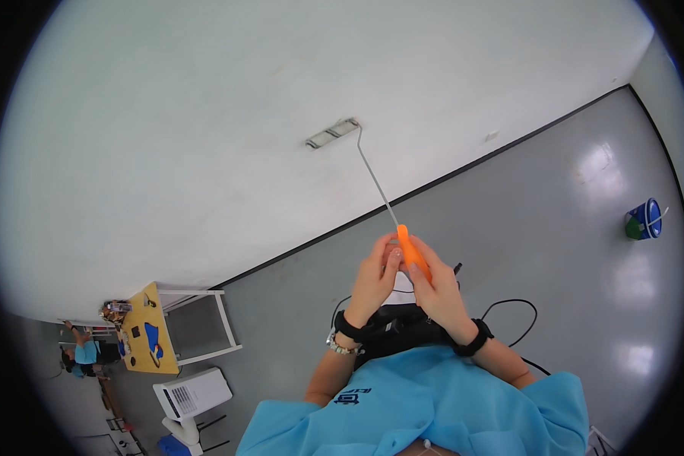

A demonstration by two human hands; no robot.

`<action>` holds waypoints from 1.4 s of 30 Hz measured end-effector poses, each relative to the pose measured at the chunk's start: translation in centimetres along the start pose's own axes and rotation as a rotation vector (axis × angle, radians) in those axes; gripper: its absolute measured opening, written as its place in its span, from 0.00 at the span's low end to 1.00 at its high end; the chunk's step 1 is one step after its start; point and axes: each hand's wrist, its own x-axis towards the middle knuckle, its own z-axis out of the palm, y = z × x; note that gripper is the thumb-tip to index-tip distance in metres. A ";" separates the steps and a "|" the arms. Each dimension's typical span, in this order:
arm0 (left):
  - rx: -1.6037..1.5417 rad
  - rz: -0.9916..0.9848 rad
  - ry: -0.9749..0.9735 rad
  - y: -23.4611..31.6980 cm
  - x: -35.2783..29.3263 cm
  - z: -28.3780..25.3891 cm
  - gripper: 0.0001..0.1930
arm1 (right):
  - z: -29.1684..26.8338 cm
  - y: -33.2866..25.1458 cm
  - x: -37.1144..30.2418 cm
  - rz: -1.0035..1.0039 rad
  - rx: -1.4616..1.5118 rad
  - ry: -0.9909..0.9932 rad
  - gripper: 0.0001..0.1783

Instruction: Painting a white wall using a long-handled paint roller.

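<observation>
A paint roller spans from my hands up to the white wall (228, 152). Its pale roller sleeve (333, 134) with dark stripes lies against the wall, slightly tilted. A thin bent metal rod (375, 180) joins the sleeve to the orange handle (412, 252). My right hand (438, 289) is closed round the handle, thumb along its lower part. My left hand (378, 275) is closed at the handle's left side, its fingers curled against it; part of those fingers is hidden. Both wrists wear black bands, and the left also has a beaded bracelet.
A blue paint bucket (644, 220) stands on the grey floor (524, 228) at right. At lower left are a yellow-topped table (140, 346) with several items, a white chair (194, 394) and another person (87, 353). A black cable (536, 308) loops beside me.
</observation>
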 end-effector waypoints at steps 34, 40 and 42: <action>-0.945 -0.904 0.027 -23.9 10.4 4.1 0.08 | -8.4 9.3 -3.3 0.464 -0.105 0.414 0.18; -1.014 -1.026 0.114 -31.2 11.0 4.3 0.08 | -10.3 13.0 -9.3 0.508 -0.147 0.755 0.16; -1.039 -1.062 0.176 -34.2 12.3 4.6 0.08 | -10.9 14.6 -10.1 0.579 -0.131 0.787 0.16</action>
